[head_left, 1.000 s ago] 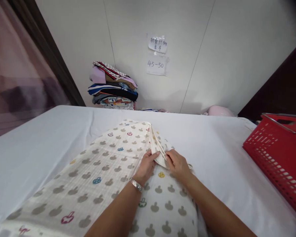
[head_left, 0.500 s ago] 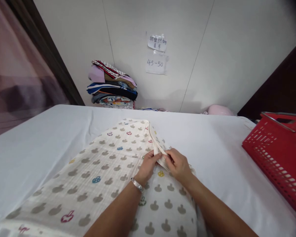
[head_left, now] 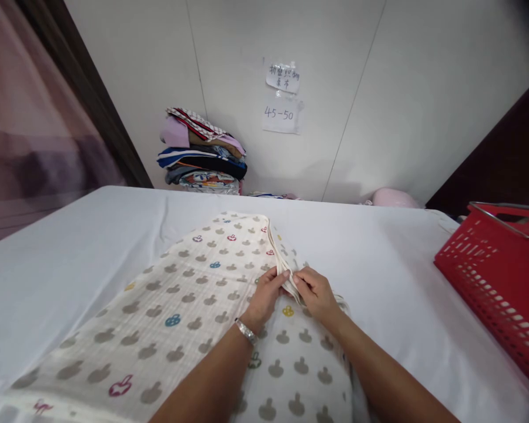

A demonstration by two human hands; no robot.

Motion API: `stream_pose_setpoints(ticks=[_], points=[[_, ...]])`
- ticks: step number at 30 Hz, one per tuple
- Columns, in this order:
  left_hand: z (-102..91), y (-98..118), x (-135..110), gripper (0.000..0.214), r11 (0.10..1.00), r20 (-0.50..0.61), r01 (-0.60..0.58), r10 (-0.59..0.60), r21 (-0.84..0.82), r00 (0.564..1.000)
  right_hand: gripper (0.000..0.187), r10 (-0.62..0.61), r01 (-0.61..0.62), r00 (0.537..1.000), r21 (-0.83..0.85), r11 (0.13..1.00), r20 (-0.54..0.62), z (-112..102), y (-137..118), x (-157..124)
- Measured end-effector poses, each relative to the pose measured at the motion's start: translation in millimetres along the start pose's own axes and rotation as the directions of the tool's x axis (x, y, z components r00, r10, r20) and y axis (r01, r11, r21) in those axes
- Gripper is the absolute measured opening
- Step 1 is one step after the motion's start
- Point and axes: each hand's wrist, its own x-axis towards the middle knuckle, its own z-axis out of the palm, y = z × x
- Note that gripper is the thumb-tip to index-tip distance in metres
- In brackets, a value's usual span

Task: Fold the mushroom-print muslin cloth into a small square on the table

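Observation:
A cream cloth (head_left: 194,311) printed with grey and coloured mushroom shapes lies over the near middle of the table, partly folded. Its bound edges run down from the far corner to where both hands meet. My left hand (head_left: 263,296), with a silver bracelet at the wrist, pinches these edges between thumb and fingers. Just to its right, my right hand (head_left: 318,294) grips the same edges with its fingertips. Between the hands the edges look layered and slightly raised. The undersides of the fingers are hidden.
The table has a white cover (head_left: 379,252). At the right stands a red perforated basket (head_left: 498,276) with a metal handle. A stack of folded fabrics (head_left: 203,153) rises behind the far edge, near a pink object (head_left: 394,198). Paper notes (head_left: 281,114) hang on the wall; a curtain (head_left: 39,117) is at left.
My right fingers have shifted slightly on the cloth's edges, and the gap between the layers there has narrowed. My left hand keeps its pinch. The view has moved very slightly.

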Motion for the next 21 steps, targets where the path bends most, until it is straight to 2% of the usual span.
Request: stream_pose_setpoints(ticks=[9, 16, 18, 21], points=[[-0.9, 1.5, -0.2, 0.031, 0.999, -0.019, 0.035, -0.034, 0.024, 0.999, 0.017, 0.045, -0.045, 0.999, 0.074, 0.996, 0.006, -0.5, 2.7, 0.0], [-2.5, 0.1, 1.7, 0.023, 0.998, -0.030, 0.056, -0.056, 0.001, 0.998, 0.019, 0.204, -0.205, 0.979, 0.230, 0.951, 0.029, 1.6, 3.5, -0.1], [-2.8, -0.7, 2.4, 0.023, 0.998, -0.049, 0.065, -0.066, -0.014, 0.997, 0.020, 0.225, -0.204, 0.971, 0.208, 0.957, -0.081, -8.9, 2.9, 2.8], [-2.2, -1.3, 2.6, 0.021, 0.996, -0.068, 0.082, -0.084, -0.038, 0.994, 0.016, 0.113, -0.113, 0.917, 0.021, 0.993, -0.383, -34.6, 2.3, 8.8]])
